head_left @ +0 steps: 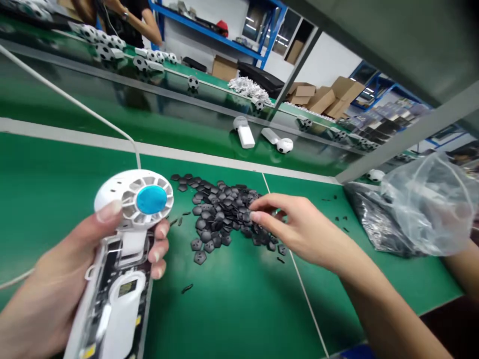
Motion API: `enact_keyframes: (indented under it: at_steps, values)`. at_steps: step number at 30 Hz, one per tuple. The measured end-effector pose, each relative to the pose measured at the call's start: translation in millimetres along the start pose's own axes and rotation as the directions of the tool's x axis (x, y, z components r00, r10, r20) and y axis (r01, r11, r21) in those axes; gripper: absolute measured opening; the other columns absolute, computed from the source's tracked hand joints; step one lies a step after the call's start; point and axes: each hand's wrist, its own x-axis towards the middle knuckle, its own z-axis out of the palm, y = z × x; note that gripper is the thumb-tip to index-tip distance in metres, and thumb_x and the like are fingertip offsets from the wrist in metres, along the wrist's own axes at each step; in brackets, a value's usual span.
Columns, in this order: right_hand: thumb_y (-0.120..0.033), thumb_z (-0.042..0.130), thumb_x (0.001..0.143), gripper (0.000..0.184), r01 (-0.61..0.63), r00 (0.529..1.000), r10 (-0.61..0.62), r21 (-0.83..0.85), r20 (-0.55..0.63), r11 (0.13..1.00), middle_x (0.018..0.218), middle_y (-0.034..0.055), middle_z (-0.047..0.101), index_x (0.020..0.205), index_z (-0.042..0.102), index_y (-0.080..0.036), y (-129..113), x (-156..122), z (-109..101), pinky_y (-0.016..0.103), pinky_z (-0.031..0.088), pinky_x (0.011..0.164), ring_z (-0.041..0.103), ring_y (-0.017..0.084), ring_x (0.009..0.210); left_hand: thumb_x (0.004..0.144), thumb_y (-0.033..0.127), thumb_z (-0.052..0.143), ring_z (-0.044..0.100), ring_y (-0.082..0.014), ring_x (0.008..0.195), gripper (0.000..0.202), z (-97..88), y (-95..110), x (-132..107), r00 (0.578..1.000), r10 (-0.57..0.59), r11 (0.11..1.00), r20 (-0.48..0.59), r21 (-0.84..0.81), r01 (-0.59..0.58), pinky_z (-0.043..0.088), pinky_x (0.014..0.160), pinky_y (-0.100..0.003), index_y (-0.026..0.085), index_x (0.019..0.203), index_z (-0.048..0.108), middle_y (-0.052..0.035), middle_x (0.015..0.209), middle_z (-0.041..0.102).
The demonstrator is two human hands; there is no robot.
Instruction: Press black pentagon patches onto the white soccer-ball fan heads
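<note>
My left hand grips a white hand-held fan at the lower left. The fan's round grille with a blue centre faces up, and its handle is open, showing parts inside. My right hand reaches into a pile of small black pentagon pieces on the green table. Its thumb and fingers pinch together at the pile's right edge, and what they hold is too small to make out.
A clear plastic bag of dark parts lies at the right. Behind a grey rail, a green conveyor carries white fans and football-patterned ones. A white cord crosses the table. Another person works at the far left. Cardboard boxes sit behind.
</note>
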Motion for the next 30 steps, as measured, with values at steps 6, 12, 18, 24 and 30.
enact_keyframes:
  at_steps: [6, 12, 18, 24, 30]
  values:
    - [-0.026, 0.069, 0.085, 0.005, -0.1, 0.993, 0.107, -0.151, 0.04, 0.983, 0.08, 0.0031, 0.07, 0.084, 0.07, -0.021, 33.8, 34.9, 22.6, 0.03, 0.038, 0.063, 0.06, 0.019, 0.072, 0.06, 0.071, 0.079, 0.062, -0.0211, 0.047, 0.058, 2.2, 11.4, 1.0, 0.981, -0.192, 0.975, 0.02, 0.121, 0.189, 0.049, 0.039, -0.02, 0.019, 0.086, 0.075, -0.0132, 0.06, 0.065]
    - [-0.042, 0.074, 0.082, 0.024, 0.015, 0.999, -0.029, 0.296, 0.042, 0.955, 0.067, 0.0023, 0.067, 0.078, 0.074, -0.019, -7.0, 48.8, 14.6, 0.027, 0.042, 0.052, 0.054, 0.015, 0.056, 0.069, 0.077, 0.074, 0.069, -0.0216, 0.06, 0.067, -1.3, 22.0, 1.5, 0.983, -0.177, 0.973, -0.04, 0.141, 0.181, 0.053, 0.048, -0.018, 0.017, 0.098, 0.069, -0.0154, 0.072, 0.071]
    - [-0.031, 0.085, 0.077, 0.015, 0.124, 0.962, -0.267, 0.78, 0.057, 0.613, 0.072, -0.0009, 0.07, 0.083, 0.077, -0.019, -84.8, 76.8, 34.5, 0.025, 0.051, 0.055, 0.057, 0.01, 0.056, 0.083, 0.058, 0.076, 0.069, -0.0218, 0.061, 0.048, -5.1, 36.2, 5.5, 0.995, 0.103, 0.982, 0.017, 0.16, -0.104, 0.063, 0.058, -0.03, 0.028, 0.116, 0.057, -0.004, 0.085, 0.071]
    - [-0.025, 0.092, 0.068, 0.032, 0.03, 0.945, -0.297, 0.869, 0.136, 0.494, 0.07, -0.0044, 0.064, 0.077, 0.063, -0.017, -103.7, 84.1, 50.2, 0.018, 0.05, 0.054, 0.059, 0.008, 0.06, 0.084, 0.058, 0.074, 0.071, -0.0238, 0.071, 0.045, -13.2, 44.9, 0.0, 0.97, 0.245, 0.924, 0.005, 0.301, -0.235, 0.064, 0.062, -0.032, 0.031, 0.118, 0.063, -0.005, 0.1, 0.07]
    - [-0.026, 0.09, 0.072, 0.03, 0.109, 0.947, -0.308, 0.817, 0.087, 0.567, 0.087, -0.0031, 0.065, 0.088, 0.066, -0.022, -106.4, 68.1, 45.4, 0.017, 0.051, 0.059, 0.062, 0.01, 0.072, 0.054, 0.056, 0.096, 0.065, -0.0182, 0.065, 0.068, -7.0, 51.5, -20.7, 0.925, 0.375, 0.823, -0.055, 0.479, -0.305, 0.054, 0.049, -0.018, 0.039, 0.113, 0.066, 0.0019, 0.09, 0.068]
